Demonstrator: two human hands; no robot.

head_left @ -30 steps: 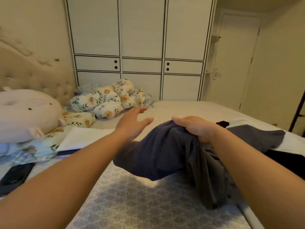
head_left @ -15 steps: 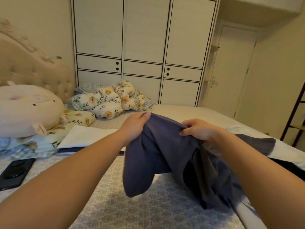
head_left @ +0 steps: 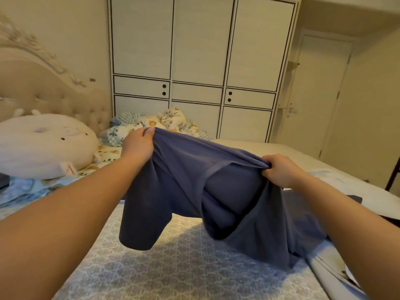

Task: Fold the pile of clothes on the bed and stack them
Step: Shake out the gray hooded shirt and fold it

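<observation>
A dark blue T-shirt (head_left: 194,182) hangs spread above the grey patterned bed cover (head_left: 177,267). My left hand (head_left: 138,144) grips its upper left edge near one shoulder. My right hand (head_left: 279,169) grips bunched fabric at the other side, a little lower. One short sleeve dangles at the lower left and the neck opening gapes toward me. At the right, the shirt's lower part trails onto the bed over other clothes (head_left: 337,269), light and dark, which lie mostly hidden behind my right forearm.
A round cream plush cushion (head_left: 45,146) lies at the left by the tufted headboard (head_left: 54,96). Floral pillows and bedding (head_left: 171,122) are bunched at the far side. A white wardrobe (head_left: 201,68) stands behind the bed, a door (head_left: 320,94) to its right.
My left hand took hold of the shirt. Both hands then rose and moved apart, lifting the shirt and spreading it out above the bed.
</observation>
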